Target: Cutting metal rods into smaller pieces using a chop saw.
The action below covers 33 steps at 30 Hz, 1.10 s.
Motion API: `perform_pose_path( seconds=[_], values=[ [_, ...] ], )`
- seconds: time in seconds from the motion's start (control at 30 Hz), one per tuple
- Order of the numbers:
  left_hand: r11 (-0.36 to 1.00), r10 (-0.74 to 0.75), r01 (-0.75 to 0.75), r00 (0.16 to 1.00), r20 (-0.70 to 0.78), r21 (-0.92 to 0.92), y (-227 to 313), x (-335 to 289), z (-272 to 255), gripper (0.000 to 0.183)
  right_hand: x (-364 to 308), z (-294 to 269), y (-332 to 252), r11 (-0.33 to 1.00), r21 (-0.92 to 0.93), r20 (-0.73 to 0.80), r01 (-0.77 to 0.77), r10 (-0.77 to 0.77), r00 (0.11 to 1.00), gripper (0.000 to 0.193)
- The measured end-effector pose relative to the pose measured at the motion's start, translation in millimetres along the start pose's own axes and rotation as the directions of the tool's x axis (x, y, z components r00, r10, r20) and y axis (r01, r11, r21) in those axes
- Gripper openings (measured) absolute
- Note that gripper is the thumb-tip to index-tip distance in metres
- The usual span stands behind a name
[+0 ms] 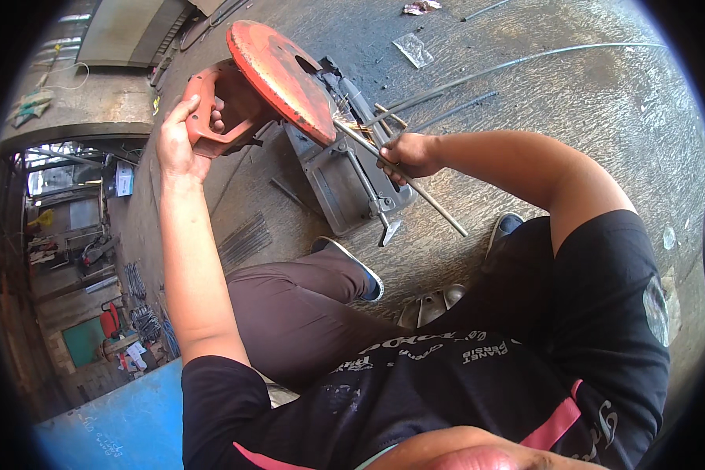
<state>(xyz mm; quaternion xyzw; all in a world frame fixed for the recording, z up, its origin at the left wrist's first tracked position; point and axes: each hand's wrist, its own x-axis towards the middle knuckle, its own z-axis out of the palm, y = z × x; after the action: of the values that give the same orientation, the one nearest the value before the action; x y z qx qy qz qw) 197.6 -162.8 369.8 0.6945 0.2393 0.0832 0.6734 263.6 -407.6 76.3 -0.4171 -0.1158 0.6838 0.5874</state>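
Observation:
A cut-off saw with a worn red blade guard (278,74) stands on the floor ahead of me. My left hand (186,141) is wrapped round its orange-red handle (205,102). With my right hand (407,157) I grip a thin metal rod (439,207), which slants from under the guard toward my right foot. Orange sparks (358,131) show where the rod's far end meets the saw; the cutting edge there is hidden by the guard. The grey base (329,184) carries a clamp screw with a crank (385,227).
Several long rods (517,63) lie on the worn concrete floor beyond the saw, with a clear plastic scrap (413,50) nearby. Short cut rods (247,239) lie together left of the base. My shoes (372,282) are close to it. A blue panel (110,415) sits at lower left.

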Motion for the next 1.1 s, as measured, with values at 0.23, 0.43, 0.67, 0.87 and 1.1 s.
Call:
perform_pose_path(
  seconds=[0.23,0.43,0.67,0.87,1.1],
  values=[
    [1.000,-0.013,0.013,1.000,-0.004,-0.018,0,0,0,0.029,1,9,1,1.000,0.025,-0.055,0.002,0.000,0.998,0.026],
    [1.000,-0.008,0.008,1.000,-0.013,-0.008,0,1,0,0.030,11,7,6,0.996,-0.088,-0.143,0.008,-0.021,0.990,0.025],
    [1.000,-0.009,0.009,1.000,-0.007,-0.009,0,-1,1,0.033,10,-9,4,0.995,-0.098,-0.202,0.013,-0.032,0.979,0.027],
    [0.999,-0.025,0.026,0.999,0.029,-0.033,0,3,-5,0.039,4,-15,-3,0.999,-0.036,-0.057,-0.006,0.004,0.998,0.027],
    [0.999,-0.018,0.020,0.999,0.041,-0.037,-1,3,-4,0.039,1,-7,-8,0.960,-0.277,-0.299,-0.043,-0.043,0.953,0.026]
  ],
)
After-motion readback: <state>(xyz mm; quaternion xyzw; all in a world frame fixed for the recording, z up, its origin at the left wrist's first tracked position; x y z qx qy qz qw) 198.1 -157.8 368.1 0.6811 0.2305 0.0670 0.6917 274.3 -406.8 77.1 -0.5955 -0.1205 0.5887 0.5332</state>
